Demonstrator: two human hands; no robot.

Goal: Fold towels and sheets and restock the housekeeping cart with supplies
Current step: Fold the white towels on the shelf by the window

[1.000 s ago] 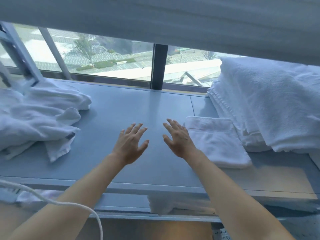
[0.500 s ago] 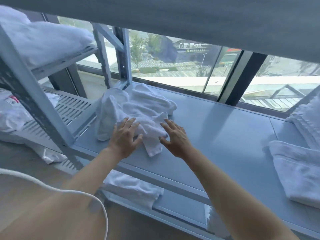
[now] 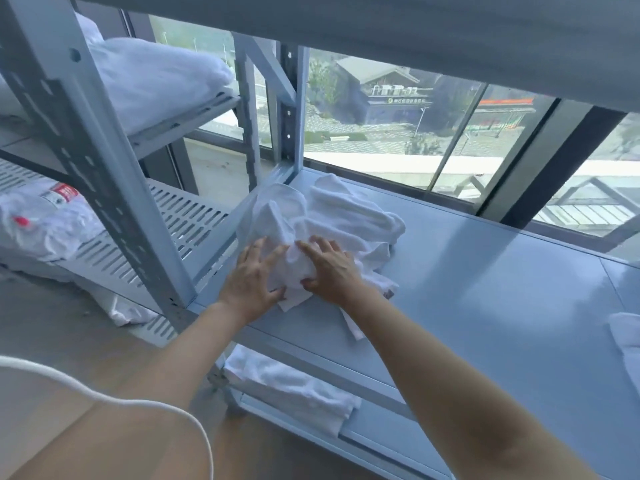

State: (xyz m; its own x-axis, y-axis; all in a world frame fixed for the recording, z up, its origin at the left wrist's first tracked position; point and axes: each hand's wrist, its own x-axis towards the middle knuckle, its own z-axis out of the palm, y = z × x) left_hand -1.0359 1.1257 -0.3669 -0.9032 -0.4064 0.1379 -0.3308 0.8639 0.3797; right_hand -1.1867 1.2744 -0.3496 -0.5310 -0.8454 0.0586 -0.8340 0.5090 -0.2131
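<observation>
1. Head view, work surface: a crumpled pile of white towels (image 3: 332, 220) lay at the left end of the pale blue metal shelf (image 3: 485, 289), close to the corner upright and in front of the window (image 3: 450, 133).
2. Head view, left hand (image 3: 254, 282): it rested on the near left side of the pile, fingers extended over the cloth and the thumb pressed against the fabric between the two hands (whether any cloth was pinched could not be told).
3. Head view, right hand (image 3: 330, 268): it lay on top of the pile just beside the left hand, fingers spread, the thumb tucked into a bunched fold of towel at its near edge.
4. Head view, surroundings: a folded white towel (image 3: 627, 341) showed at the right edge of the same shelf, well apart from the pile. More white linen (image 3: 291, 386) sat on the lower tier beneath the hands.
5. Head view, adjoining rack to the left: white bundles (image 3: 156, 77) occupied the upper perforated shelf, and a clear-wrapped package with a red label (image 3: 45, 216) sat on the tier below. A white cable (image 3: 138, 407) crossed the lower left corner.
</observation>
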